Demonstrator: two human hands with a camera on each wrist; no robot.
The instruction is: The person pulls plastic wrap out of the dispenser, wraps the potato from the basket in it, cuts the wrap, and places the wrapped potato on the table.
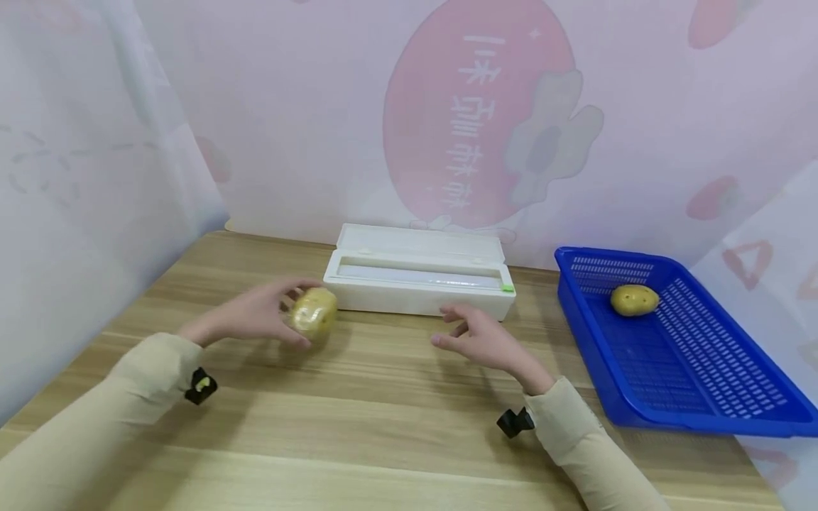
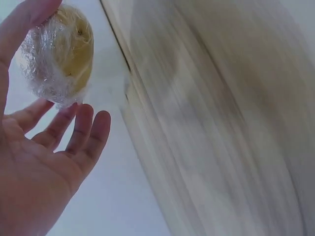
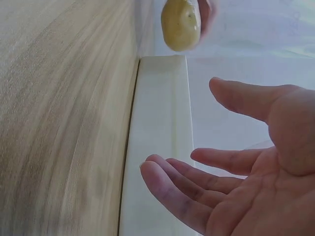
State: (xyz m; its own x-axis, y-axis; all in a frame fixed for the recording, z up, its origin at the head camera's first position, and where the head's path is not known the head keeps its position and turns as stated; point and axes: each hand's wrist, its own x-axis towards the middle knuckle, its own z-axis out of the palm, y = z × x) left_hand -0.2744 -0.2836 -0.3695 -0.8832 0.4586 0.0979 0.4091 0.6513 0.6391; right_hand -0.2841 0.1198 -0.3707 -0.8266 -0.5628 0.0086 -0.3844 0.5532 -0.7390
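Note:
In the head view my left hand (image 1: pixel 258 312) grips a potato (image 1: pixel 314 313) near the left end of a white cling film box (image 1: pixel 415 291). Crinkled clear film wraps the potato, as the left wrist view shows; thumb and fingertips of my left hand (image 2: pixel 47 152) hold it from opposite sides. My right hand (image 1: pixel 481 339) hovers in front of the box's right part, holding nothing. Its fingers are loosely bent and its thumb stands apart in the right wrist view, where the held potato (image 3: pixel 181 24) appears beyond the far end of the box (image 3: pixel 160 123).
A blue plastic basket (image 1: pixel 607 369) stands at the right of the wooden table (image 1: pixel 358 426), with another potato (image 1: pixel 634 300) inside near its back. The box's lid (image 1: pixel 422 243) is raised, and a green slider (image 1: pixel 508 288) sits at its right end. A printed curtain hangs behind.

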